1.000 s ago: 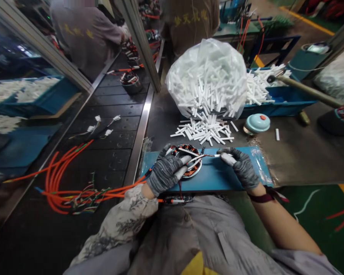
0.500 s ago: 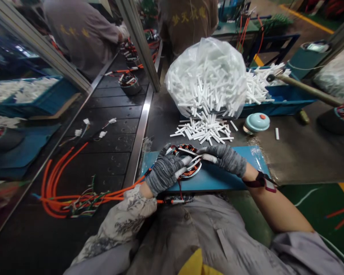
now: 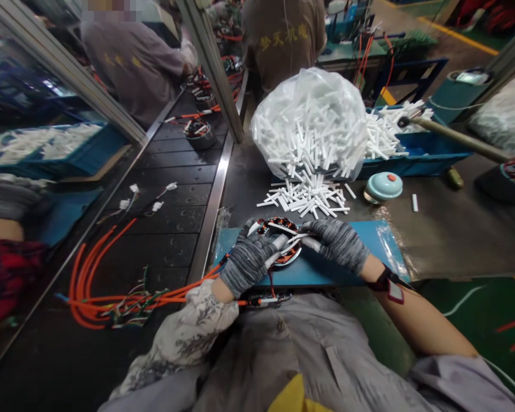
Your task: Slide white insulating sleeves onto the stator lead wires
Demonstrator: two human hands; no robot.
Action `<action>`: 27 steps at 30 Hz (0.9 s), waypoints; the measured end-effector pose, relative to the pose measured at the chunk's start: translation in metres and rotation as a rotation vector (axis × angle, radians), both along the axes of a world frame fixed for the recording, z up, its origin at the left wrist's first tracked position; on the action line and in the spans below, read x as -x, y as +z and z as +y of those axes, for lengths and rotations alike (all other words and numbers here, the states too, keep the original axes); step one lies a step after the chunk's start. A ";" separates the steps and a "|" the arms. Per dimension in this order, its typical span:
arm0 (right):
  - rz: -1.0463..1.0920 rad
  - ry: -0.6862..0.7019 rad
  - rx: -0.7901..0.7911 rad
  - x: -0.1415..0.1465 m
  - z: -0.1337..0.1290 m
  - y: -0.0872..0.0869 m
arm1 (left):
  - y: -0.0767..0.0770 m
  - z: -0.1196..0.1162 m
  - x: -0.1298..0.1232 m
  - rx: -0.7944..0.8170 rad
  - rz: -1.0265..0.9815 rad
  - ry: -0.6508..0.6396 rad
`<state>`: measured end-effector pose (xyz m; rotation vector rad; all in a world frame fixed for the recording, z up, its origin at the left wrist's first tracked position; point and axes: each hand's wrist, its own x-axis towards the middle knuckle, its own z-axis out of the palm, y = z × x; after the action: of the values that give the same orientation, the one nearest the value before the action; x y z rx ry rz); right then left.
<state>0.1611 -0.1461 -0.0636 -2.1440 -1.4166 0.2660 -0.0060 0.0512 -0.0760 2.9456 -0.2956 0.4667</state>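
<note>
A round motor stator (image 3: 292, 258) with orange and black windings lies on a blue mat (image 3: 326, 269) in front of me. My left hand (image 3: 249, 258), in a grey knit glove with pale fingertips, is closed on the stator's left side. From the right, my right hand (image 3: 341, 243), gloved alike, pinches the end of a thin white sleeve (image 3: 292, 239) over the stator's middle. Another white sleeve (image 3: 278, 228) slants across the windings. What lies under my fingers is partly hidden. Orange leads (image 3: 189, 293) run left from the stator.
A clear bag (image 3: 313, 114) spills white tubes (image 3: 309, 197) beyond the mat. A blue bin (image 3: 429, 150), a hammer (image 3: 459, 137) and a light-blue lidded jar (image 3: 384, 186) stand to the right. Co-workers (image 3: 129, 63) work beyond the black conveyor (image 3: 171, 223); another person's gloved hand (image 3: 8, 197) is at left.
My view has shifted slightly. My right hand's fingers have moved a little at the white sleeve; my left hand stays on the stator. Another person's gloved hand has come in at the left.
</note>
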 end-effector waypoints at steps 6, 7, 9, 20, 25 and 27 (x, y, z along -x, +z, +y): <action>-0.024 -0.153 0.335 0.012 0.017 0.022 | -0.006 0.001 -0.003 0.014 -0.018 0.013; -0.012 -0.174 0.379 0.013 0.022 0.022 | -0.008 0.001 -0.003 0.017 -0.017 0.017; 0.047 -0.192 0.390 0.012 0.028 0.022 | -0.009 -0.001 -0.004 0.025 -0.022 0.017; -0.155 -0.449 0.116 -0.078 -0.019 -0.020 | 0.017 -0.009 0.070 0.345 0.227 -0.108; -0.349 -0.445 0.243 -0.087 -0.019 -0.046 | 0.007 -0.021 0.072 0.653 0.330 0.108; -0.317 -0.522 0.113 -0.077 -0.021 -0.040 | 0.009 -0.025 0.065 0.726 0.180 0.202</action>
<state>0.2385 -0.1670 -0.1035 -2.6429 -0.9550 -0.2042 -0.0706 0.0266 -0.0666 2.2826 0.1686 0.2511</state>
